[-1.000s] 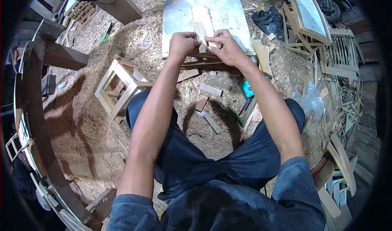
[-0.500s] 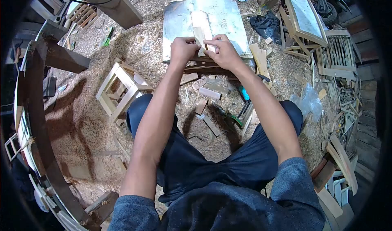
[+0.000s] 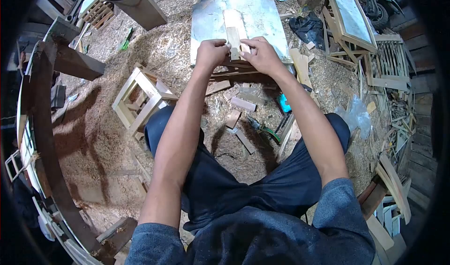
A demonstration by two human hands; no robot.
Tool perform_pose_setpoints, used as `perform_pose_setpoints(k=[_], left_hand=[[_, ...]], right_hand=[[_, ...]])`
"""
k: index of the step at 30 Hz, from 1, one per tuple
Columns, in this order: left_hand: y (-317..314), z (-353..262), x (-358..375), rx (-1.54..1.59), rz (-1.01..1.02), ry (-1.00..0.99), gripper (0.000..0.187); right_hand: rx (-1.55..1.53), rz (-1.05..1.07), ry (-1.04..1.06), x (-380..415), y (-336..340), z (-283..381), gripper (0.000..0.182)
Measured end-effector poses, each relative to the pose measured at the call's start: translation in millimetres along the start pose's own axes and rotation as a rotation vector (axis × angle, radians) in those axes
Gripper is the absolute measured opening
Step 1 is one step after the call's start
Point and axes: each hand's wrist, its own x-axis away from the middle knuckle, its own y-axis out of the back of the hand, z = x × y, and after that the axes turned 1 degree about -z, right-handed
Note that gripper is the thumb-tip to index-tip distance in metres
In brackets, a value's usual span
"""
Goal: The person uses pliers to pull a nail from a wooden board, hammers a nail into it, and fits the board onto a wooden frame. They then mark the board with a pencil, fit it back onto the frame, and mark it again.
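Note:
A short, flat wooden strip (image 3: 233,37) is held between both hands over the near edge of a white-topped work surface (image 3: 265,21). My left hand (image 3: 212,54) is closed, its thumb and fingertips at the strip's left edge. From the other side, my right hand (image 3: 263,56) pinches the strip's right edge with bent fingers. Beyond the strip, a paler wooden piece (image 3: 232,16) lies flat on the work surface. The fingertips partly cover the strip's lower end.
On the shavings-covered ground between my legs lie green-handled pliers (image 3: 269,133), a teal tool (image 3: 284,103) and several wood offcuts (image 3: 243,104). A small wooden frame (image 3: 143,98) stands left of my knee. Wooden posts (image 3: 133,5) rise at the left, and a framed panel (image 3: 351,19) leans at the right.
The strip has turned from a slant to nearly straight, with its broad face showing more. Both hands have shifted slightly with it, and the whole view has moved a little.

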Motion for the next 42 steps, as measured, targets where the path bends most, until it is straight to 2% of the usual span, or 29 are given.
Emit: perform_pose_setpoints(k=[1,4,6,8,10,11,12,13,15,17,22,24,25,26,28,29,30,31,32,34,38,40,42], left_hand=[[1.1,0.7,0.1,0.014,-0.016,-0.011,0.042],[9.3,-9.4,14.9,-0.047,-0.054,-0.031,0.04],[20.3,-19.5,37.1,-0.349,-0.113,-0.152,0.039],[23.8,-21.0,61.7,-0.39,-0.088,-0.157,0.035],[20.7,-14.2,87.9,-0.356,-0.034,-0.031,0.033],[14.6,3.7,92.6,-0.377,0.0,-0.112,0.031],[7.9,22.0,98.2,-0.397,0.034,-0.19,0.03],[-1.5,22.3,106.8,-0.437,0.107,-0.123,0.027],[-26.3,50.5,109.8,-0.441,0.2,-0.166,0.026],[-51.1,51.7,116.9,-0.478,0.293,-0.156,0.025],[-101.8,64.8,104.4,-0.465,0.404,-0.181,0.026],[-116.8,81.0,98.2,-0.478,0.445,-0.189,0.026],[-125.7,97.0,92.1,-0.463,0.529,-0.153,0.026],[-135.3,113.6,87.7,-0.447,0.611,-0.115,0.026],[-153.4,123.5,90.5,-0.477,0.64,-0.1,0.027],[-163.7,125.4,91.8,-0.443,0.688,0.043,0.028],[-172.6,125.7,93.5,-0.41,0.73,0.186,0.029],[-181.2,124.8,100.3,-0.4,0.711,0.205,0.03],[-191.5,128.9,102.1,-0.404,0.709,0.208,0.03],[-211.5,154.4,103.8,-0.457,0.628,0.046,0.034],[-233.1,164.8,107.7,-0.325,0.586,0.07,0.037],[-238.5,162.0,107.2,-0.298,0.588,0.093,0.034],[-241.9,156.3,102.5,-0.252,0.585,0.134,0.029]], right_hand=[[0.064,-0.045,0.061,0.7,0.1,-0.2,0.044],[-0.015,-0.118,-0.011,12.0,4.1,10.1,0.04],[-0.036,-0.17,-0.008,29.3,8.0,23.5,0.038],[-0.075,-0.208,-0.03,54.5,9.9,36.7,0.029],[-0.112,-0.166,-0.06,81.6,8.7,41.2,0.024],[-0.11,-0.17,-0.07,93.1,7.5,37.9,0.024],[-0.128,-0.143,-0.122,107.6,4.2,29.3,0.023],[-0.146,-0.116,-0.173,120.3,0.2,19.4,0.021],[-0.145,-0.133,-0.215,141.3,-13.1,-7.0,0.021],[-0.166,-0.179,-0.25,157.3,-18.3,-16.5,0.02],[-0.043,-0.074,-0.515,198.7,-16.5,-41.3,0.019],[0.097,0.048,-0.637,223.7,-22.0,-81.4,0.012],[0.127,0.06,-0.64,228.1,-8.9,-80.0,0.013],[0.147,0.193,-0.709,236.4,-7.2,-99.9,0.014],[-0.05,0.094,-0.849,252.7,-24.4,-134.1,0.016],[-0.052,0.097,-0.857,261.4,-24.5,-140.9,0.016],[0.057,0.078,-0.776,256.9,-16.0,-130.0,0.014],[0.162,0.058,-0.691,253.4,-10.6,-123.0,0.013],[0.156,0.06,-0.69,252.5,-7.8,-119.1,0.013],[0.105,0.017,-0.732,254.4,-5.5,-112.4,0.014],[0.032,0.008,-0.762,263.0,7.2,-109.0,0.017],[0.065,-0.029,-0.753,265.0,1.8,-117.3,0.028],[0.021,-0.07,-0.724,263.9,-4.9,-119.6,0.019]])
